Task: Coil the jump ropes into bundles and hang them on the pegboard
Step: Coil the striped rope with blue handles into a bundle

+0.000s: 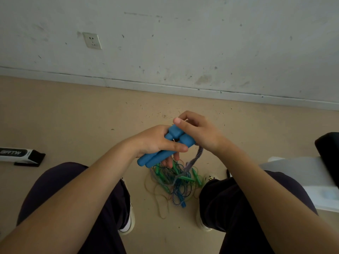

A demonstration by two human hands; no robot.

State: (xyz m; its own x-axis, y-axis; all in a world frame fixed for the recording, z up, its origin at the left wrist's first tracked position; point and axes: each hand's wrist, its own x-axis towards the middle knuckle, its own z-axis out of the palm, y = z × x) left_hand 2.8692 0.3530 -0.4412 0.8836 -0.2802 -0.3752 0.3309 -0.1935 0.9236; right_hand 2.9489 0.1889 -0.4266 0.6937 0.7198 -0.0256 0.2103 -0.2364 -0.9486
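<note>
Two blue jump-rope handles (pixel 161 149) lie side by side in my left hand (pixel 156 142), which grips them with the thumb across the top. My right hand (pixel 198 133) curls its fingers over the far ends of the handles, where the rope leaves them. A braided purple-and-white rope (pixel 197 156) drops from under my right hand to the floor. Below it, between my feet, lies a tangled pile of jump ropes (pixel 176 182) with green and blue handles and thin cords. No pegboard is in view.
I sit facing a scuffed white wall with a socket (pixel 92 40). A black-and-white object (pixel 20 155) lies on the beige floor at left. At right stand a white surface (pixel 297 173) and a black object (pixel 328 153). My knees flank the pile.
</note>
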